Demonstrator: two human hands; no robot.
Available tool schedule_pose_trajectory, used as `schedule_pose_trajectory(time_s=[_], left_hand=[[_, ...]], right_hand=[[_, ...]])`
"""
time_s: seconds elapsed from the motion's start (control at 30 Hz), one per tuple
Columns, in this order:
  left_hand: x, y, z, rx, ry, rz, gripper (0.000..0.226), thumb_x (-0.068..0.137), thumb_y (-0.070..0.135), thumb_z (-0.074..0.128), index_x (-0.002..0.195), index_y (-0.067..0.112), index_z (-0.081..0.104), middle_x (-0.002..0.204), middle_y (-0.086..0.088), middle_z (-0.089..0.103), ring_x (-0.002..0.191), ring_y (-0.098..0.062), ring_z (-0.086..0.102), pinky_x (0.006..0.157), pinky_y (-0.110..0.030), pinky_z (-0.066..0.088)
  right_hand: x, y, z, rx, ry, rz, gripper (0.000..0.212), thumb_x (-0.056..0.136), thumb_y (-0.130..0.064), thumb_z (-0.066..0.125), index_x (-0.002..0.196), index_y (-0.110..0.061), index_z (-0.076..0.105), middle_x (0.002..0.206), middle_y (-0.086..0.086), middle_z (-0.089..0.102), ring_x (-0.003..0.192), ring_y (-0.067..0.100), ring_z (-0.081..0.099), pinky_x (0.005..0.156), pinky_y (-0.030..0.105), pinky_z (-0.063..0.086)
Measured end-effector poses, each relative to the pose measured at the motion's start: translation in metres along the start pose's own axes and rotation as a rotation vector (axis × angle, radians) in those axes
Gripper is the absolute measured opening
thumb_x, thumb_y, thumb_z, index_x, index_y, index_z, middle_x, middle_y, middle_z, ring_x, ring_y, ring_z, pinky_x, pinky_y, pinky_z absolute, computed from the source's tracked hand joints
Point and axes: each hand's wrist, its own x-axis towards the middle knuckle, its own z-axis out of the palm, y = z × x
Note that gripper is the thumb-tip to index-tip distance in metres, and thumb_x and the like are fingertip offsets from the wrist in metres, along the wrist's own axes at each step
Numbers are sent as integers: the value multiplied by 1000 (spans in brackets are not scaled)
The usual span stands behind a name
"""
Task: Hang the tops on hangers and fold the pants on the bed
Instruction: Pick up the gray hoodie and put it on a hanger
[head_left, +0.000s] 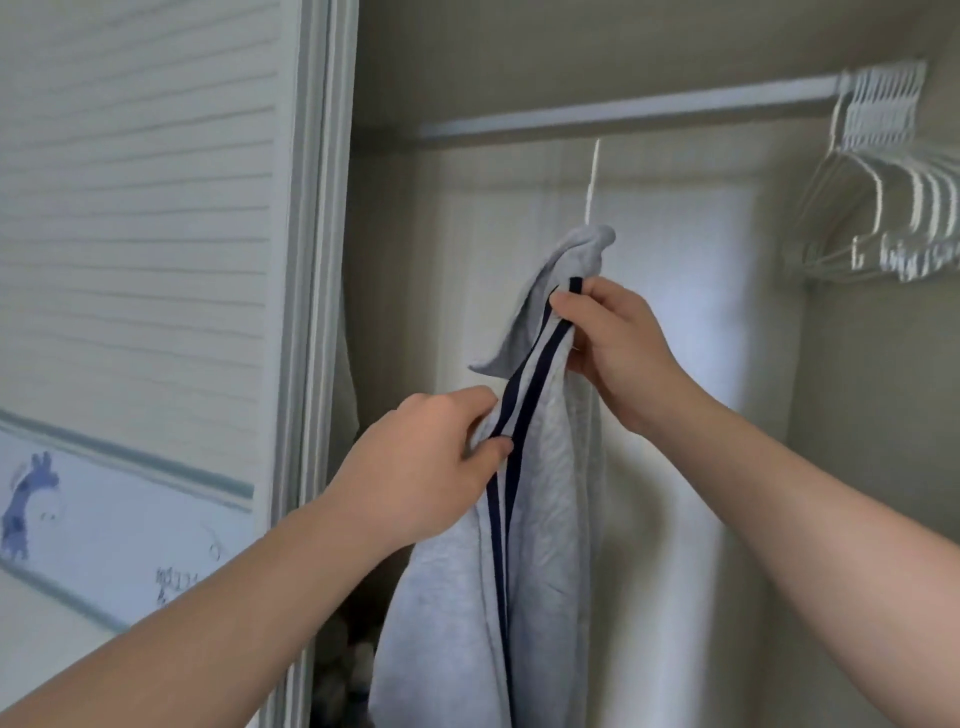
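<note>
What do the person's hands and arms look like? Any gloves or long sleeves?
No gloves, no sleeves. The left hand and right hand are bare, and the left arm and right arm are bare to the picture's edge. No watch, bracelet or ring shows.

Setting: home, bedroom clothes closet. Evidence: long white closet rod (623, 111) spans a beige-walled recess. Bunch of white hangers (883, 208) hangs at the rod's right end. White panel of horizontal slats (145, 208) at left, above a pale wall border with a blue cartoon animal (28, 499).
</note>
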Motion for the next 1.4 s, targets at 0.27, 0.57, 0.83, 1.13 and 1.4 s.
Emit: schedule_pose_trajectory(time_s=[0.27,0.57,0.83,1.13,1.4], left_hand=[[129,2,4,212,95,89,14,97,35,55,88,31,45,80,8,61,76,-20,61,68,-39,52],[234,13,15,451,144,77,13,98,31,48,109,27,43,79,8,46,86,-29,55,71,-38,46],[247,11,35,509,122,74,10,96,25,47,103,25,40,74,9,43,62,-13,43,60,-34,36],[215,20,50,204,124,11,42,88,71,42,103,32,42,92,7,64,83,-19,63,77,-42,54],[192,21,57,380,147,-59,57,75,70,64,100,35,26,77,11,55,65,-10,57,50,-32,40]], right_hand=[[130,-9,-50,-69,44,-142,13,97,-15,57,87,-8,55,72,15,52,62,26,49,59,37,42],[238,-20,-100,-106,106,-91,27,98,-10,55,72,-15,48,59,6,46,39,10,42,41,22,34],[249,-8,-112,-115,30,29,15,96,-14,58,81,-12,56,63,2,54,49,13,50,45,22,42],[215,-10,-98,-402,48,36,22,91,-33,60,84,-15,50,63,5,47,41,15,42,42,19,39],[177,-16,-76,-892,-5,-136,26,89,-26,63,95,-7,47,94,18,64,71,32,69,60,45,61]])
